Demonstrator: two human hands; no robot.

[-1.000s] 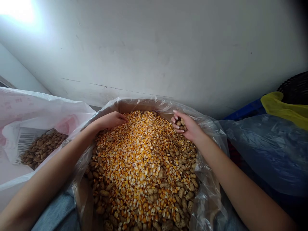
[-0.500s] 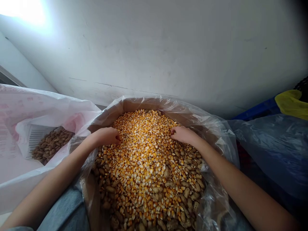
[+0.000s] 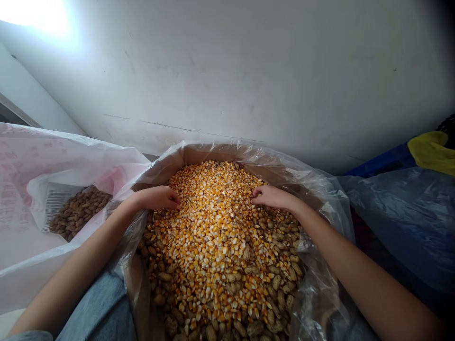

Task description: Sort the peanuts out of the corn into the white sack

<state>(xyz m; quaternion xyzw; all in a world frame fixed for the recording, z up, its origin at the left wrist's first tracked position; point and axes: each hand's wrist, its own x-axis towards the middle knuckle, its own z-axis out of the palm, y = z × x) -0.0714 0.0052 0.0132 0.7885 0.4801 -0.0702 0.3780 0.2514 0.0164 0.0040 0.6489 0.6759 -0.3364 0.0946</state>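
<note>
A heap of yellow corn kernels (image 3: 213,227) lies over unshelled peanuts (image 3: 280,284) inside a box lined with a clear plastic bag (image 3: 277,161). At the heap's left side, my left hand (image 3: 159,197) rests with its fingers curled downward; whatever they hold is hidden. My right hand (image 3: 272,196) is at the right side of the heap, thumb and fingers closed in a pinch. A bit of yellow, apparently corn kernels, shows between them. Both hands are just at the surface of the corn, well apart from each other.
To the left stands a white sack (image 3: 21,189) with smaller brown nuts or seeds (image 3: 80,213) in it. A white wall (image 3: 231,71) rises behind the box. Bluish plastic sheeting (image 3: 408,213), a blue crate edge (image 3: 380,158) and a yellow item (image 3: 432,151) are at the right.
My left hand has shifted slightly right, its fingers reaching a little farther over the corn. My right hand has barely moved, and yellow now shows in its pinch.
</note>
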